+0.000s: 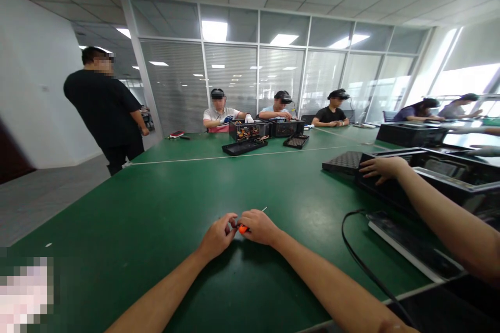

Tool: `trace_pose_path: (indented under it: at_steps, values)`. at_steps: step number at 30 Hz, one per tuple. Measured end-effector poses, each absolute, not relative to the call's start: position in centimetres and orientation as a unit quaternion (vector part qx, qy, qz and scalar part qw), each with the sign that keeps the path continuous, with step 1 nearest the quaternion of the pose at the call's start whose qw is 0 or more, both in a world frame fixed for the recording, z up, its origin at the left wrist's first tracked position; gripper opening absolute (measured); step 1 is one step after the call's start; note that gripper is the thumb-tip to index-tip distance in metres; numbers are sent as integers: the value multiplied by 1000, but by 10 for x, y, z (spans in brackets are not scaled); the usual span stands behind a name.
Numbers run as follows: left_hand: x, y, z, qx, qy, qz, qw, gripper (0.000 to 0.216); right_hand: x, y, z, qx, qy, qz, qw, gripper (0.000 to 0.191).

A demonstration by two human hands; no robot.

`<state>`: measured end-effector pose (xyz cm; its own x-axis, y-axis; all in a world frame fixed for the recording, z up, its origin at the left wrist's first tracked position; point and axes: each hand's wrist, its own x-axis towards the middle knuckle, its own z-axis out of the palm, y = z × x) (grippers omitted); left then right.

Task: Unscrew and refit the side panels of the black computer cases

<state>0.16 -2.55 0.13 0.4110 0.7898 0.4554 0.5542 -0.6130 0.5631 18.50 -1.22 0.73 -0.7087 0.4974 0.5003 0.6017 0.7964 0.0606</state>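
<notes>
My right hand [260,226] is closed around a screwdriver with an orange handle [244,229]; its thin metal shaft pokes out past the knuckles, pointing away to the right. Close beside it, my left hand [219,235] has its thumb and fingers curled into a pinch near the handle's end. Something small and dark shows at those fingertips, too small to name. Both hands rest low over the green table [164,203].
At right, another person's hand [385,169] lies on a black computer case [414,177]. A black cable [346,229] and a flat black panel [410,244] lie nearer me. Across the table, co-workers sit behind opened computer cases [250,130]. A person [103,104] stands at left.
</notes>
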Motion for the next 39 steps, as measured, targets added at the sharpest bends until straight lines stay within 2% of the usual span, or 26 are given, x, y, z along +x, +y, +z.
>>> trace_pose_path:
  at_steps: [39]
  values:
    - [6,-35,12,827,412,349,159,16,186,-12,4,-313,-914,-116,230,11]
